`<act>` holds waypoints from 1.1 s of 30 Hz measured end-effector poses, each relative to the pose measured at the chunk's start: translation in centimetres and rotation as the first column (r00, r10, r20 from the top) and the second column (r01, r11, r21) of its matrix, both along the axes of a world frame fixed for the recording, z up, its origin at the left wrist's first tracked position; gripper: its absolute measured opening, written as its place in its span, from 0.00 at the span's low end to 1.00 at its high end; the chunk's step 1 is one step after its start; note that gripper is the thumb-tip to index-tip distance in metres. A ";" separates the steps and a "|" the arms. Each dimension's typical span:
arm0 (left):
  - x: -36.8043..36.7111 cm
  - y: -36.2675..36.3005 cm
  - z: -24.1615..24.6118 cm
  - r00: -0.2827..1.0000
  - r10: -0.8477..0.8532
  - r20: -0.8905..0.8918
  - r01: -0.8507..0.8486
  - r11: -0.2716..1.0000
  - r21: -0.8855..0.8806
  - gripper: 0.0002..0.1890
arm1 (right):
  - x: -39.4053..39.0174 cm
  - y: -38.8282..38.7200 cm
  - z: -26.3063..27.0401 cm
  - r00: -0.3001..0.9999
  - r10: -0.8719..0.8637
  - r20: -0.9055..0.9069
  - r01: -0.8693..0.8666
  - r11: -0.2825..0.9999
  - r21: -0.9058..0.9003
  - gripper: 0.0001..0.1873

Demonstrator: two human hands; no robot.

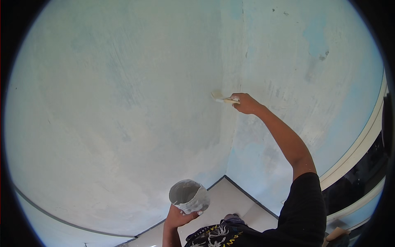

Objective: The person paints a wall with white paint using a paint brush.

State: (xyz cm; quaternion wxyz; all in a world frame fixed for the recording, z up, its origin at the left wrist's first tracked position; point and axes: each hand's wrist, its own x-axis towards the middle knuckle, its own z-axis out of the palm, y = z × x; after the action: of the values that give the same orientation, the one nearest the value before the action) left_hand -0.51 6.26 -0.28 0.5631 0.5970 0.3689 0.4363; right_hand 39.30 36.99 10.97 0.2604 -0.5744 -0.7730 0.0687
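Note:
My right hand (pixel 245 103) grips the handle of a paintbrush (pixel 225 100), its bristles pointing left against or close to the wall (pixel 172 92), just left of the inner corner. The wall there is whitish over patches of light blue, with a darker, damp-looking band near the corner. Low in the view, my left hand (pixel 182 216) holds a round container (pixel 200 197) from below, its mouth facing up and its outside smeared with whitish paint or filler. The inside looks grey; how much it holds I cannot tell.
A second wall (pixel 277 71) meets the first at the corner, with blue patches and small chips. Dark skirting edges the light tiled floor (pixel 228 194). A pale-framed window (pixel 355 169) lies to the right. A brown cardboard-like piece (pixel 338 233) is at the lower right.

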 end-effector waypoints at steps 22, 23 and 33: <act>0.9 -1.8 -0.7 0.982 0.186 0.029 -0.184 0.980 -0.073 0.46 | -2.1 8.3 7.9 0.934 -0.343 -0.096 0.328 0.723 0.608 0.22; 0.9 -1.7 -0.6 0.985 0.169 0.027 -0.166 0.983 -0.081 0.46 | -2.8 7.4 5.9 0.932 -0.360 -0.047 0.321 0.756 0.571 0.22; -0.1 0.0 -0.5 1.000 0.019 -0.008 -0.019 1.000 -0.020 0.42 | -4.6 -1.3 2.0 0.911 -0.059 0.409 0.080 0.996 -0.033 0.18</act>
State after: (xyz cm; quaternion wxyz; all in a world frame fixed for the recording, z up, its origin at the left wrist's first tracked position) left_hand -0.62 6.25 -0.75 0.5637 0.5894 0.3810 0.4356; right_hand 34.70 35.67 12.93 0.0817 -0.6095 -0.7874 -0.0426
